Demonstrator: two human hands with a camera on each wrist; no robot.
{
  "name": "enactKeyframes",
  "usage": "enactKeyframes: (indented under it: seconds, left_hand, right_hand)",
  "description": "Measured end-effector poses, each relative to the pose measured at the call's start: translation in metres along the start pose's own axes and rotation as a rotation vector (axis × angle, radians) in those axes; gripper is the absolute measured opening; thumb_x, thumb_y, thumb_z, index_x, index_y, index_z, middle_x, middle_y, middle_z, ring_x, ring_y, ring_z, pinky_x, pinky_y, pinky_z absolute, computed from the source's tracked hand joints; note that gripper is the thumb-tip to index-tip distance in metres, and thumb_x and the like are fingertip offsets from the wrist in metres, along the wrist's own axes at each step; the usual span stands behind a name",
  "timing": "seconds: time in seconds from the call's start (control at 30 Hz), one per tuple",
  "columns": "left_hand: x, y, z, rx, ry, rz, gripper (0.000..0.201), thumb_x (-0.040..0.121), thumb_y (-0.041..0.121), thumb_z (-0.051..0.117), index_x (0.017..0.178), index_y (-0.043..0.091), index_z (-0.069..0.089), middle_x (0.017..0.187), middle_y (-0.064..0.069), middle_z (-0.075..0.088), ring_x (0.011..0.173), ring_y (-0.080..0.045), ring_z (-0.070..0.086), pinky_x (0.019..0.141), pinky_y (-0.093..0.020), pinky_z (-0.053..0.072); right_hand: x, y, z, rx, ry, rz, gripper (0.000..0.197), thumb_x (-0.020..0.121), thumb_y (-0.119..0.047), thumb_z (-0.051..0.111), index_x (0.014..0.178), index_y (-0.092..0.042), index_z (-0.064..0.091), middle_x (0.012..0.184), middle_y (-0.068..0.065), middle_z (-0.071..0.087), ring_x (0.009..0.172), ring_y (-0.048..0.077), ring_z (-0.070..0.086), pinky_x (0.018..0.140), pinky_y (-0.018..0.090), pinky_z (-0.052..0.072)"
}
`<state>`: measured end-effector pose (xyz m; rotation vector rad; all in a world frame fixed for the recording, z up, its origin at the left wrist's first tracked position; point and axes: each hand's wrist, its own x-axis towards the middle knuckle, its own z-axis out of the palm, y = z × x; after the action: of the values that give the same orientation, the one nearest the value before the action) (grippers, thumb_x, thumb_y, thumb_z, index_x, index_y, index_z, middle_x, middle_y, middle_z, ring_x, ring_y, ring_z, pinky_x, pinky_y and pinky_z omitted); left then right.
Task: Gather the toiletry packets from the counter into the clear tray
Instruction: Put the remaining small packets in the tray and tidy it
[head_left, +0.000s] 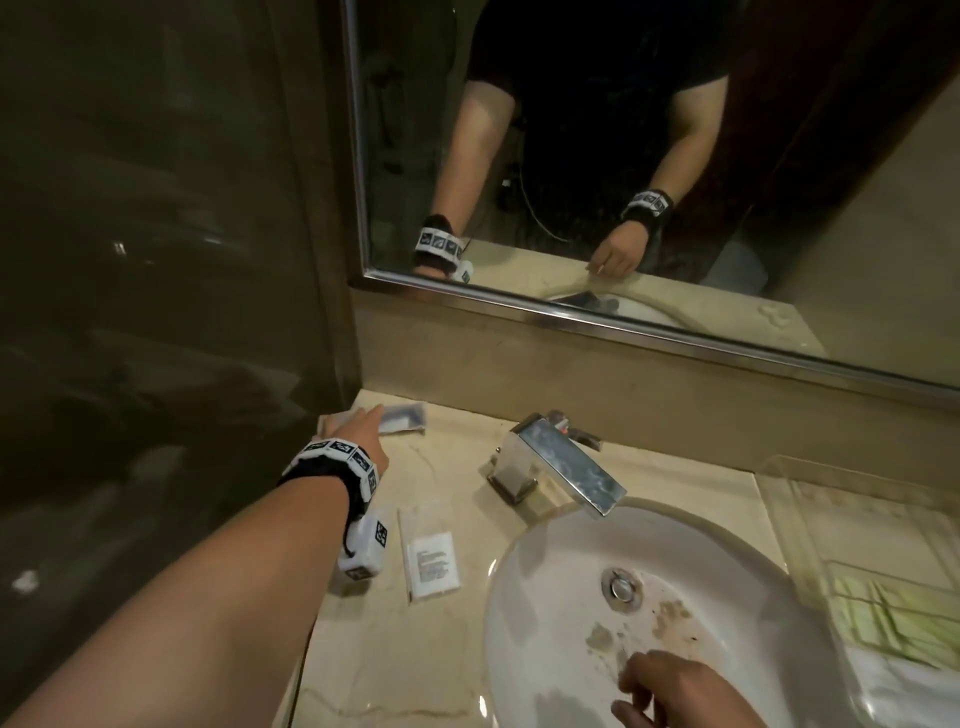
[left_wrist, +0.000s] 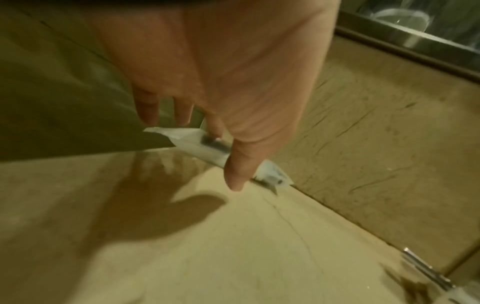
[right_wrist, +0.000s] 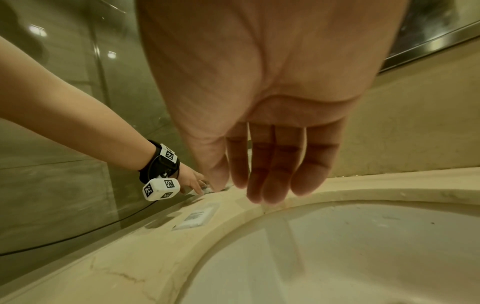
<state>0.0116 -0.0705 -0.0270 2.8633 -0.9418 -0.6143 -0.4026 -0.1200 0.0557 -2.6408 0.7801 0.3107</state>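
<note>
A: Marble vanity counter (head_left: 447, 649) is running under a wall mirror (head_left: 649, 156), dim light. Left hand (head_left: 358, 434) is reaching into the back-left corner, fingers (left_wrist: 148, 107) spread and straight, tips coming down on the dark-print packet (head_left: 402, 415) lying flat by the wall. Not pinching it yet, as far as I can tell.

B: Other packets?

A: White packet (head_left: 434, 564) is lying flat between that arm and the sink (head_left: 545, 561), untouched. Clear tray (head_left: 841, 499) is sitting right of the faucet (head_left: 561, 462), well apart from both, so each one is needing a carry across the basin.

B: Right hand?

A: Right hand (right_wrist: 265, 115) is hovering over the sink's front rim, fingers together, loosely extended, holding nothing. Probably idling to stay clear of the reach.
</note>
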Motion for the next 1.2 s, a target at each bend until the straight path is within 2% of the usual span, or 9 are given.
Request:
enactKeyframes:
  seconds: [0.1, 0.33, 0.47, 0.57, 0.7, 0.8, 0.87, 1.03, 1.2]
  left_hand:
    - [0.0, 0.003, 0.004, 0.107, 0.028, -0.045, 0.052, 0.088, 0.018, 0.054, 0.138, 0.023, 0.04, 0.136, -0.008, 0.048, 0.126, -0.034, 0.038, 0.101, -0.047, 0.036]
    - [-0.026, 0.011, -0.006, 0.162, 0.015, -0.035, 0.022, 0.093, 0.013, 0.046, 0.108, 0.005, 0.06, 0.115, -0.016, 0.062, 0.105, -0.032, 0.061, 0.083, -0.036, 0.049]
    - [-0.063, 0.017, -0.023, -0.055, 0.05, -0.05, 0.023, 0.095, 0.022, 0.047, 0.09, 0.003, 0.06, 0.094, -0.016, 0.066, 0.083, -0.03, 0.063, 0.071, -0.034, 0.049]
    - [-0.114, 0.041, -0.042, -0.322, 0.1, 0.068, 0.016, 0.091, 0.025, 0.06, 0.08, 0.012, 0.061, 0.085, -0.014, 0.065, 0.075, -0.029, 0.058, 0.068, -0.035, 0.045]
    - [-0.203, 0.108, -0.049, -0.599, 0.138, 0.35, 0.011, 0.083, 0.022, 0.074, 0.081, 0.018, 0.064, 0.083, -0.006, 0.068, 0.072, -0.023, 0.059, 0.063, -0.03, 0.044]
    - [-0.258, 0.173, -0.031, -0.825, -0.045, 0.476, 0.008, 0.083, 0.016, 0.073, 0.089, 0.019, 0.067, 0.083, 0.001, 0.07, 0.066, -0.017, 0.06, 0.056, -0.026, 0.046]
    - [-0.283, 0.217, -0.012, -0.938, -0.175, 0.518, 0.017, 0.083, 0.008, 0.072, 0.091, 0.022, 0.067, 0.083, 0.002, 0.071, 0.068, -0.016, 0.064, 0.058, -0.026, 0.05]
    - [-0.313, 0.312, 0.036, -1.072, -0.345, 0.522, 0.01, 0.081, 0.002, 0.073, 0.085, 0.012, 0.073, 0.077, -0.007, 0.075, 0.072, -0.018, 0.072, 0.063, -0.025, 0.058]
    - [-0.333, 0.389, 0.069, -1.098, -0.513, 0.547, 0.019, 0.083, 0.007, 0.073, 0.101, 0.013, 0.072, 0.093, -0.009, 0.076, 0.078, -0.015, 0.072, 0.072, -0.027, 0.06]
  right_hand:
    - [-0.004, 0.008, 0.003, 0.075, 0.018, -0.004, 0.012, 0.091, -0.05, 0.051, 0.091, -0.038, 0.051, 0.073, -0.025, 0.044, 0.066, -0.013, 0.045, 0.072, 0.001, 0.032]
    - [-0.01, 0.014, 0.006, 0.103, 0.015, 0.008, 0.046, 0.078, -0.063, 0.037, 0.099, -0.03, 0.06, 0.072, -0.027, 0.042, 0.061, -0.014, 0.038, 0.065, 0.009, 0.036]
    - [-0.021, 0.009, -0.003, 0.097, 0.041, 0.028, 0.027, 0.088, -0.049, 0.048, 0.099, -0.028, 0.059, 0.088, -0.016, 0.055, 0.069, -0.002, 0.046, 0.066, 0.019, 0.036]
    - [-0.03, 0.011, -0.011, 0.106, 0.105, -0.009, 0.022, 0.09, -0.042, 0.051, 0.096, -0.023, 0.059, 0.091, -0.005, 0.063, 0.08, 0.016, 0.057, 0.07, 0.03, 0.043]
    - [-0.045, 0.022, -0.021, 0.27, 0.187, -0.019, 0.032, 0.088, -0.042, 0.06, 0.112, -0.02, 0.059, 0.105, -0.002, 0.063, 0.084, 0.015, 0.059, 0.077, 0.032, 0.048]
    - [-0.057, 0.038, -0.036, 0.489, 0.293, -0.008, 0.058, 0.083, -0.044, 0.067, 0.134, -0.027, 0.043, 0.127, -0.007, 0.051, 0.101, 0.006, 0.054, 0.081, 0.025, 0.048]
    - [-0.066, 0.058, -0.045, 0.534, 0.378, -0.009, 0.063, 0.083, -0.042, 0.068, 0.137, -0.029, 0.039, 0.133, -0.008, 0.048, 0.11, 0.005, 0.049, 0.087, 0.025, 0.048]
    - [-0.099, 0.136, -0.062, 0.537, 0.454, 0.017, 0.04, 0.086, -0.026, 0.066, 0.122, -0.023, 0.048, 0.119, -0.005, 0.059, 0.108, 0.009, 0.053, 0.089, 0.032, 0.048]
    - [-0.136, 0.236, -0.068, 0.421, 0.453, 0.098, 0.023, 0.087, -0.025, 0.065, 0.106, -0.027, 0.052, 0.102, -0.005, 0.063, 0.096, 0.013, 0.057, 0.081, 0.029, 0.048]
